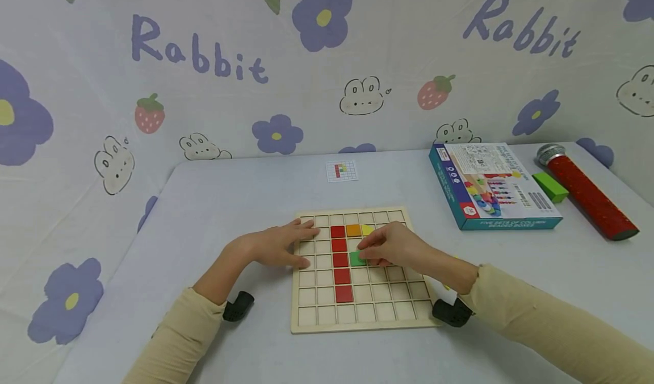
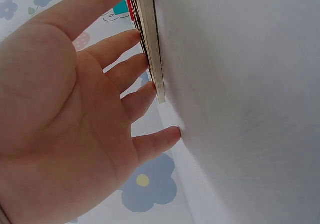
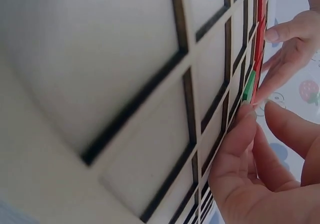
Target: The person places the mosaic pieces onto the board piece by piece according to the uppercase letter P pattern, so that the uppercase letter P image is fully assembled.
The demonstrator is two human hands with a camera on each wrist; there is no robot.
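A wooden grid board [image 1: 317,328] lies on the table. It has a column of red tiles [image 1: 343,276], an orange tile [image 1: 353,230] and a yellow tile [image 1: 367,230]. My right hand [image 1: 401,249] holds a green tile [image 1: 357,259] at its edge with bent fingers, over a cell beside the red column. In the right wrist view this green tile [image 3: 248,87] stands slightly proud of the grid, fingertips right at its end. With fingers spread, my left hand [image 1: 278,245] rests on the board's left edge; the left wrist view shows its fingertips along the side.
A small pattern card [image 1: 342,171] lies behind the board. At the back right are a teal-sided box [image 1: 498,185], a green block [image 1: 550,187] and a red microphone [image 1: 592,193]. Something partly yellow [image 1: 446,287] shows under the right forearm. A printed cloth hangs behind the table.
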